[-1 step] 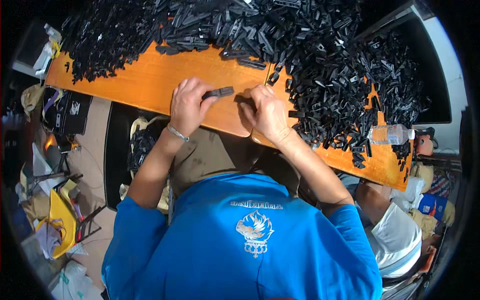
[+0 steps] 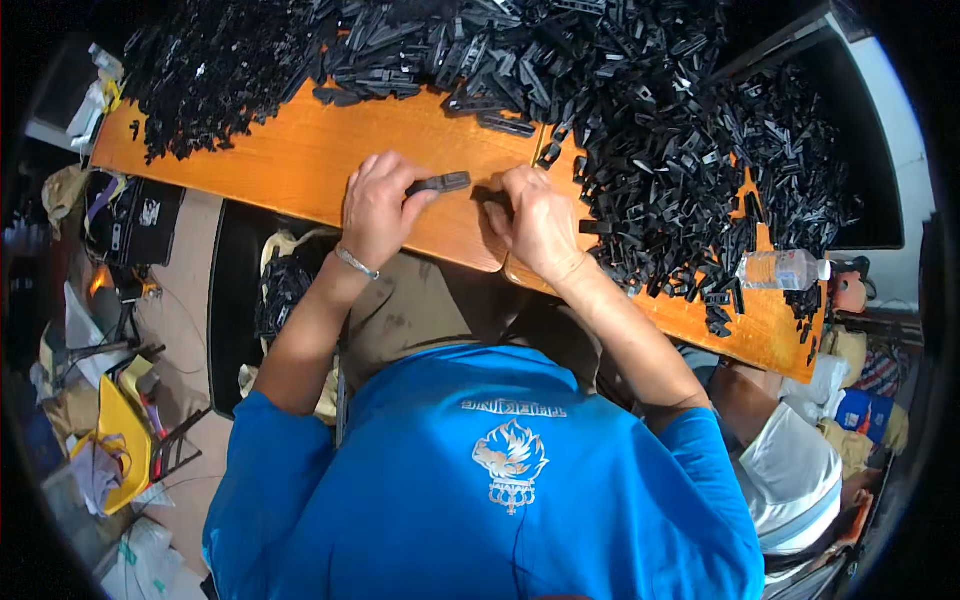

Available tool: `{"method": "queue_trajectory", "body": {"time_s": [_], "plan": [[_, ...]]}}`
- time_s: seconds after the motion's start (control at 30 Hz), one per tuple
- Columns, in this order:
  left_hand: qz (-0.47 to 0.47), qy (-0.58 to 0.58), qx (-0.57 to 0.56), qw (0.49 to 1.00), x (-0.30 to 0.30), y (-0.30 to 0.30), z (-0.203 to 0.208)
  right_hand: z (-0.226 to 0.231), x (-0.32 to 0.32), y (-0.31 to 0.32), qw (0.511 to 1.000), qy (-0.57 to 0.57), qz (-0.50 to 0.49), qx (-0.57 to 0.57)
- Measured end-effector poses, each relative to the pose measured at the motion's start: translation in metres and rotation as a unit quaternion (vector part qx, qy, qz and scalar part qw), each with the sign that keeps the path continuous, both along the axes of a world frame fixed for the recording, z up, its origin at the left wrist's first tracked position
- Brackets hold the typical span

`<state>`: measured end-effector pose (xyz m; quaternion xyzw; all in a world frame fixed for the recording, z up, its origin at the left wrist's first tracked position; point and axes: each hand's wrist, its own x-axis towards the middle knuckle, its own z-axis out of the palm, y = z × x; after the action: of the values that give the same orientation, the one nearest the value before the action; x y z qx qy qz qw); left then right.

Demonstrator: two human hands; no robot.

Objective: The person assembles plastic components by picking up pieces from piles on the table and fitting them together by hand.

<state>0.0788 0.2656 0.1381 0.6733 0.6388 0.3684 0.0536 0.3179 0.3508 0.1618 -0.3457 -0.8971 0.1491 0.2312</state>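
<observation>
Over the wooden table's near edge, my left hand (image 2: 376, 207) is closed, pinching a long black plastic piece (image 2: 443, 183) between thumb and fingers. The piece points right, toward the other hand. A short gap away, my right hand (image 2: 538, 215) is also closed, its fingers around a small dark part (image 2: 487, 194) that is mostly hidden and partly lost in shadow. The two held pieces are apart.
Larger black pieces (image 2: 480, 60) lie heaped at the back, with smaller black parts (image 2: 200, 90) at far left and black clips (image 2: 650, 180) on the right. A plastic bottle (image 2: 780, 269) lies near the right edge of the table (image 2: 250, 170). Another person's sleeve (image 2: 795, 465) shows at lower right.
</observation>
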Motion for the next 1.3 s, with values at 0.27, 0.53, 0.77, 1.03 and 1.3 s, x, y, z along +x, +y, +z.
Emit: {"method": "queue_trajectory", "body": {"time_s": [0.27, 0.53, 0.77, 1.03, 1.3], "plan": [[0.005, -0.032, -0.005, 0.999, -0.001, -0.002, -0.004, 0.022, -0.015, 0.018, 0.999, -0.019, 0.028, -0.042], [-0.006, -0.038, -0.022, 0.999, -0.003, 0.002, -0.005, 0.008, -0.025, 0.045, 0.993, -0.038, 0.091, -0.066], [-0.012, -0.046, 0.008, 0.999, 0.002, 0.011, -0.010, 0.011, -0.052, 0.069, 0.963, -0.095, 0.248, -0.038], [-0.148, -0.086, -0.295, 0.940, -0.090, -0.066, 0.060, 0.021, 0.000, 0.037, 0.974, -0.036, 0.194, -0.113], [-0.076, -0.015, -0.021, 0.997, 0.019, 0.052, 0.047, 0.001, 0.046, 0.077, 0.974, -0.179, 0.029, 0.133]]}}
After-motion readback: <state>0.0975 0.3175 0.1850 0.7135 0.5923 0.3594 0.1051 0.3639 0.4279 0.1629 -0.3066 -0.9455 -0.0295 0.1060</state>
